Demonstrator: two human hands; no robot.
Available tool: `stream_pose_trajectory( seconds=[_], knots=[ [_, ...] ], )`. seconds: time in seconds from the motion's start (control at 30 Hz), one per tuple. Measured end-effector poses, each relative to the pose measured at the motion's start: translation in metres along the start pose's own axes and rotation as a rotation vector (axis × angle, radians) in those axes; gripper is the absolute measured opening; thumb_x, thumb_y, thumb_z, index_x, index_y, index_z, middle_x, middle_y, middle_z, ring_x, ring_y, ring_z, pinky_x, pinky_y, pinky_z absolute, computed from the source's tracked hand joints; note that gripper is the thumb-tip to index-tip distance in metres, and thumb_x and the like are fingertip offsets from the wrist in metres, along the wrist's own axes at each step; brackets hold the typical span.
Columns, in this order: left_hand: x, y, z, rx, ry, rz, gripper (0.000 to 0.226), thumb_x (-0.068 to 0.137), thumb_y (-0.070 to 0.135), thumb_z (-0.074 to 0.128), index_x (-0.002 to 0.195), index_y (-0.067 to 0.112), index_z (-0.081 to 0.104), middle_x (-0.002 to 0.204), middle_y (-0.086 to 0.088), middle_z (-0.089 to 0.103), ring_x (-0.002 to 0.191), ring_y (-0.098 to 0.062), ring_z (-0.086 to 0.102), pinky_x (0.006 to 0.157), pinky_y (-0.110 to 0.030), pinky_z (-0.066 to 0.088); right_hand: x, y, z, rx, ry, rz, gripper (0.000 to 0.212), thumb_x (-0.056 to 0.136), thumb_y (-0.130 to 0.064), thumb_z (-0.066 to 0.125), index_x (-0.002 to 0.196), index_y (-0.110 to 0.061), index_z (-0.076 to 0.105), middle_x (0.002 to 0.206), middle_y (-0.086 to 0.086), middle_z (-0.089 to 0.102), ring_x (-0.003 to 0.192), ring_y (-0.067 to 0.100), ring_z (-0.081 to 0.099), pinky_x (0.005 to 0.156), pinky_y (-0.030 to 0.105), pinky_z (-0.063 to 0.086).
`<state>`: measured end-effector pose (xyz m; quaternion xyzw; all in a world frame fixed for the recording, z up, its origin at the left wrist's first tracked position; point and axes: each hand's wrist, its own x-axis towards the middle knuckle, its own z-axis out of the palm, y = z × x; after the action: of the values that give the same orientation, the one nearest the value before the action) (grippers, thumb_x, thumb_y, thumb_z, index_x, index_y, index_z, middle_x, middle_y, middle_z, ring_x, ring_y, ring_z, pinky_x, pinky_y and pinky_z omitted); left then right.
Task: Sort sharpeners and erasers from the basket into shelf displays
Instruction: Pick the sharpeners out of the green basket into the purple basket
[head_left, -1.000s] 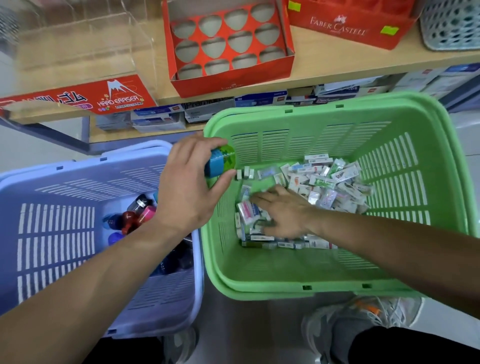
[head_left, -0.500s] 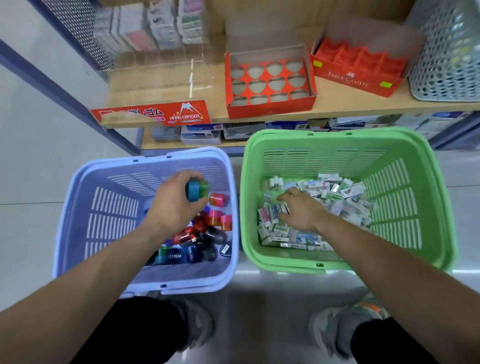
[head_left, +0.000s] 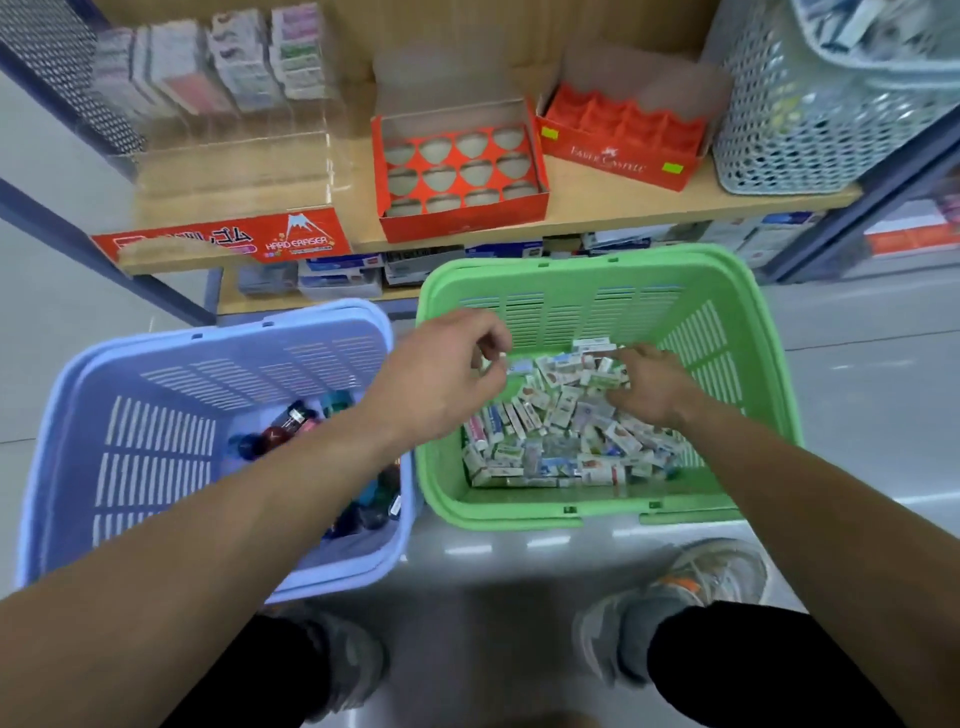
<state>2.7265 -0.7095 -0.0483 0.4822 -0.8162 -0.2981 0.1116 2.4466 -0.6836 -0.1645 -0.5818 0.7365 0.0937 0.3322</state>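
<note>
Erasers (head_left: 561, 436) in right basket (head_left: 571, 266), before shelf (head_left: 597, 209)

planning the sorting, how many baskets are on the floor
2: a purple basket on the left holding sharpeners, and a green basket on the right holding erasers, both below the shelf.
</note>
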Motion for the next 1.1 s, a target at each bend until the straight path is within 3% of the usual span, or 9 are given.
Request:
stream_pose_trajectory(
  seconds=[0.13,0.2,0.3,0.37,0.47,0.67,0.77,0.9,1.1],
  knots=[
    [0.058,0.002,0.101,0.088,-0.447,-0.073,0.048,0.091,0.037,0.070,0.133,0.022,0.053,0.134,-0.004,0.058,0.116,-0.021,0.057,0.099,-0.036,0.048,0.009,0.026,0.002,0.152,-0.010,0.076,0.078,0.094,-0.038,0.066,0.157,-0.016,0.026,0.159,0.021,0.027,0.140,0.043,0.036,0.116,0.048,0.034],
    [0.079,-0.008,0.149,0.192,-0.582,-0.112,0.080,0.085,0.049,0.073,0.151,0.024,0.035,0.156,-0.007,0.038,0.137,-0.028,0.043,0.114,-0.043,0.038,0.011,0.034,0.010,0.226,-0.007,0.099,0.075,0.096,-0.038,0.064,0.157,-0.016,0.027,0.158,0.019,0.027,0.137,0.041,0.040,0.114,0.044,0.035],
    [0.096,-0.014,0.199,0.110,-0.647,-0.225,0.124,0.066,0.069,0.078,0.159,0.034,0.004,0.167,-0.002,0.009,0.151,-0.032,0.018,0.121,-0.054,0.021,0.021,0.041,0.025,0.242,-0.010,0.110,0.077,0.094,-0.043,0.065,0.156,-0.014,0.028,0.158,0.016,0.021,0.141,0.041,0.032,0.119,0.047,0.031],
    [0.102,-0.014,0.218,0.050,-0.600,-0.309,0.132,0.055,0.079,0.077,0.156,0.036,0.004,0.164,-0.005,0.014,0.149,-0.033,0.022,0.120,-0.058,0.019,0.029,0.044,0.030,0.288,-0.001,0.144,0.087,0.091,-0.041,0.071,0.157,-0.016,0.021,0.157,0.015,0.019,0.142,0.041,0.030,0.119,0.050,0.030],
    [0.102,-0.017,0.228,-0.047,-0.564,-0.383,0.130,0.054,0.072,0.084,0.153,0.036,0.007,0.160,-0.007,0.029,0.139,-0.032,0.040,0.115,-0.052,0.031,0.036,0.048,0.035,0.219,-0.034,0.159,0.109,0.083,-0.043,0.078,0.159,-0.013,0.006,0.157,0.020,0.023,0.145,0.042,0.024,0.120,0.050,0.027],
    [0.090,-0.014,0.238,-0.352,-0.554,-0.523,0.140,0.060,0.040,0.095,0.153,0.042,-0.010,0.162,-0.013,0.020,0.128,-0.028,0.050,0.095,-0.034,0.048,0.039,0.051,0.046,0.174,-0.145,0.115,0.134,0.071,-0.036,0.090,0.160,-0.013,-0.007,0.168,0.010,0.003,0.154,0.036,0.008,0.125,0.047,0.014],
    [0.095,-0.025,0.232,-0.496,-0.509,-0.580,0.119,0.068,0.020,0.092,0.148,0.040,0.007,0.135,-0.010,0.051,0.102,-0.020,0.062,0.091,-0.039,0.056,0.038,0.051,0.046,0.243,-0.117,0.124,0.128,0.067,-0.023,0.093,0.160,-0.021,0.005,0.163,0.010,0.009,0.148,0.042,0.024,0.120,0.045,0.030],
    [0.104,-0.028,0.221,-0.489,-0.603,-0.560,0.093,0.074,0.015,0.087,0.137,0.035,0.022,0.112,0.009,0.050,0.091,-0.013,0.064,0.068,-0.025,0.052,0.038,0.050,0.038,0.213,-0.140,0.171,0.122,0.063,-0.023,0.096,0.156,-0.013,0.018,0.157,0.015,0.019,0.139,0.041,0.040,0.115,0.041,0.034],
    [0.104,-0.032,0.226,-0.403,-0.702,-0.495,0.085,0.071,0.023,0.089,0.136,0.031,0.035,0.143,0.000,0.039,0.118,-0.019,0.051,0.101,-0.033,0.040,0.037,0.048,0.040,0.309,-0.248,0.197,0.129,0.067,-0.023,0.092,0.160,-0.016,0.002,0.161,0.015,0.030,0.144,0.037,0.037,0.114,0.042,0.035]
  ],
)
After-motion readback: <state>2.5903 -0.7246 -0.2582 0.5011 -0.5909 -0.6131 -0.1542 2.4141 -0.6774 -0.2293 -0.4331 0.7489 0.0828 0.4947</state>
